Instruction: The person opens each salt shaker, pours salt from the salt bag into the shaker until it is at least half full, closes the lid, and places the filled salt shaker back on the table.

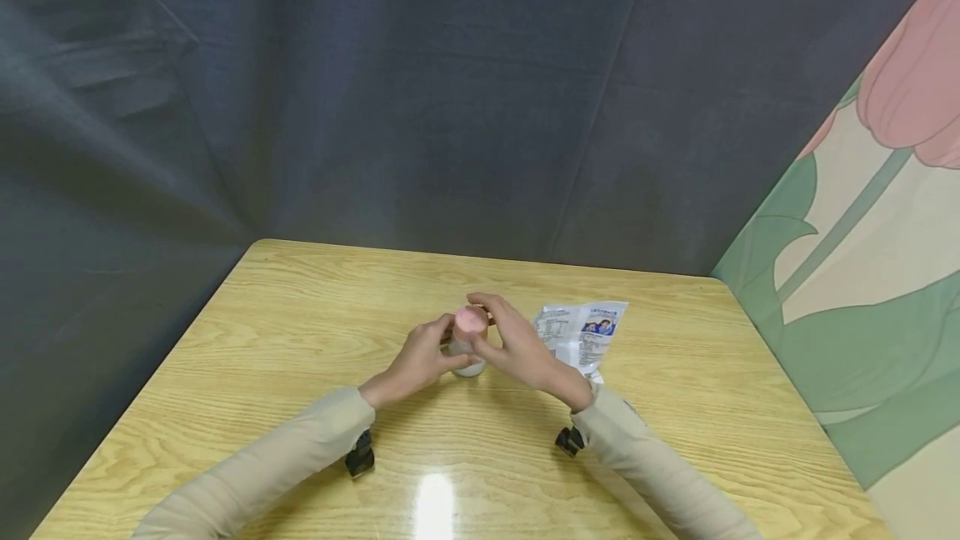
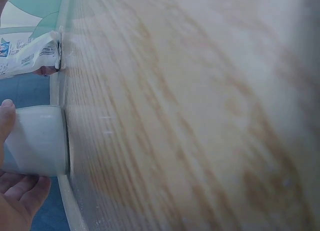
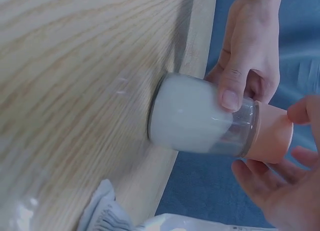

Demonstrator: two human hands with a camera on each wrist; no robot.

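Note:
A clear jar point(image 3: 192, 113) with white contents and a pink lid point(image 3: 272, 132) stands upright on the table. My left hand point(image 1: 422, 357) grips the jar's body from the left, its thumb across the near side. On the right, my right hand point(image 1: 521, 347) has its thumb and fingers curled round the pink lid. The left wrist view shows the jar's lower part point(image 2: 37, 141) between the left thumb and fingers, its base on the tabletop. Over the lid, the right wrist view has the right hand point(image 3: 290, 186) with fingertips on the lid's side.
A white printed bag point(image 1: 581, 330) lies crumpled on the wooden table point(image 1: 300, 307), just right of the right hand. Dark cloth point(image 1: 450, 98) hangs behind the table's far edge. A flower-patterned surface point(image 1: 862, 273) rises at the right side.

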